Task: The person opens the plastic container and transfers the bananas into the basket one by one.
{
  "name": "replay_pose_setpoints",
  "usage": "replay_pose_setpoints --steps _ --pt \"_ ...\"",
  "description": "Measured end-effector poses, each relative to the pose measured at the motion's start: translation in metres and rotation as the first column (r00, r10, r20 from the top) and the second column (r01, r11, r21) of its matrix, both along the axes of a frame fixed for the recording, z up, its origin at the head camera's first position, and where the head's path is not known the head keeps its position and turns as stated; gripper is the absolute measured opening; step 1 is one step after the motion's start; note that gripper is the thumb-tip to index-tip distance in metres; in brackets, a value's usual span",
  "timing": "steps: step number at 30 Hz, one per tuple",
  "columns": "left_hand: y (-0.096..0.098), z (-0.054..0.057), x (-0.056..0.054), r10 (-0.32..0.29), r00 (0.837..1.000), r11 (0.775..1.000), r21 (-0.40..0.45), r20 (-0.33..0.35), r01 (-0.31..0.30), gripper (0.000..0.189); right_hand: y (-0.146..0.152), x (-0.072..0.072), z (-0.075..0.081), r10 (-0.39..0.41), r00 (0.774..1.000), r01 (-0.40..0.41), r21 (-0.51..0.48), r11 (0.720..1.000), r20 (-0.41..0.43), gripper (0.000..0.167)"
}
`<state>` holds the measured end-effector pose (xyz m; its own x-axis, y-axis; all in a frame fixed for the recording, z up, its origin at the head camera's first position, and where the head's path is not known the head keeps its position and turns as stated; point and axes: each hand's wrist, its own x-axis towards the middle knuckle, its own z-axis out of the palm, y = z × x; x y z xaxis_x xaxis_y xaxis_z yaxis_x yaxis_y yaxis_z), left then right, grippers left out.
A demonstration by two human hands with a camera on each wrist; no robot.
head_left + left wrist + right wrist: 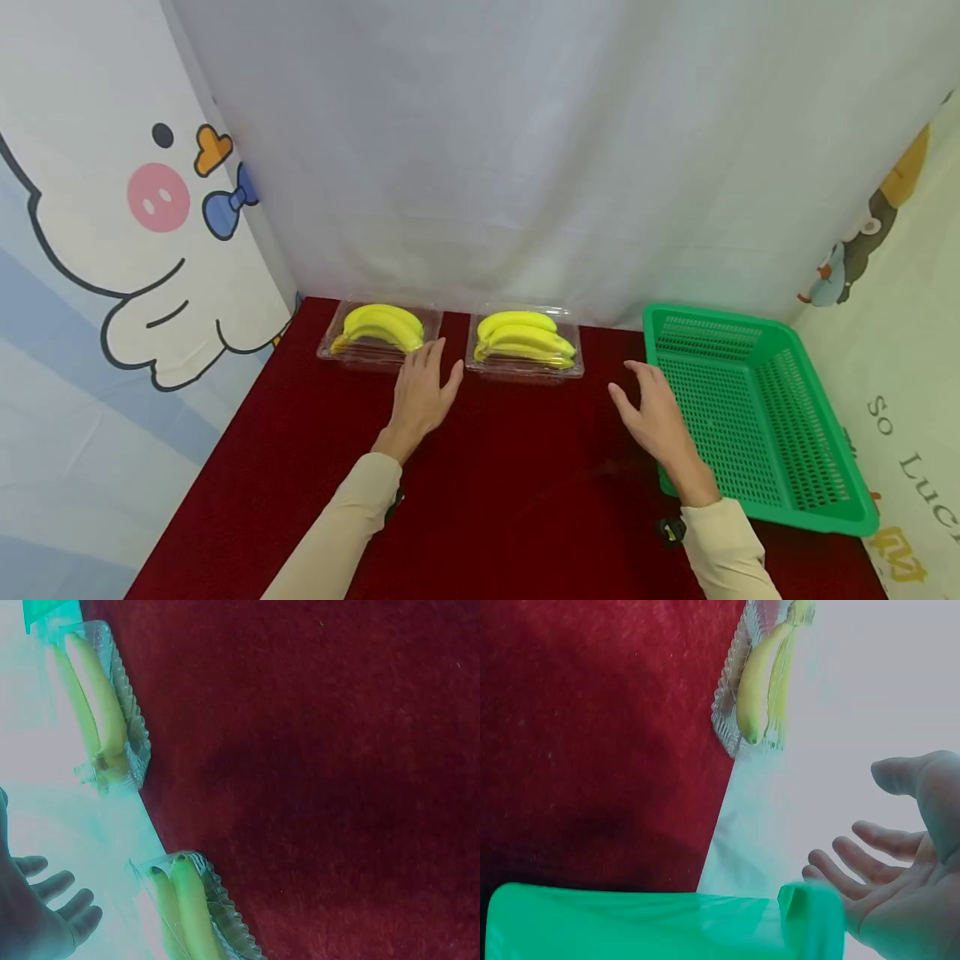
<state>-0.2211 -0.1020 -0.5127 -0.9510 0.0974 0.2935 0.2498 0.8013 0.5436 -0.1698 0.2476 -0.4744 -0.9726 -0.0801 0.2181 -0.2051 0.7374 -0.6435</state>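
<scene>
Two clear plastic boxes of bananas sit side by side at the back of the table. My left hand reaches over the front of the left banana box, fingers spread and nothing in its grasp; the left wrist view shows its loose fingers beside that box. The right banana box lies between my two hands, and also appears in the right wrist view. Beside the left rim of a green plastic basket, my right hand hovers with thumb and fingers apart, holding nothing.
A dark red cloth covers the table. A pale curtain hangs right behind the boxes and basket. Printed cloth with cartoon figures closes off the left side, and another printed sheet stands at the right beyond the basket.
</scene>
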Motion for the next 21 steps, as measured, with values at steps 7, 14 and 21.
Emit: replay_pose_setpoints --steps 7,14,21 --pt "0.007 0.001 0.000 -0.001 1.000 0.998 0.062 0.010 0.001 0.054 -0.008 -0.006 -0.005 -0.020 1.000 0.020 -0.022 1.000 -0.005 0.049" --pt "0.015 -0.002 -0.002 -0.001 1.000 0.994 0.110 -0.005 0.002 0.048 -0.017 -0.014 -0.013 -0.053 0.997 0.046 -0.103 0.994 -0.063 0.041" --pt "0.023 -0.006 -0.006 0.013 0.998 0.987 0.158 -0.055 -0.004 0.043 -0.027 -0.019 -0.016 -0.083 0.996 0.077 -0.159 0.984 -0.029 0.039"
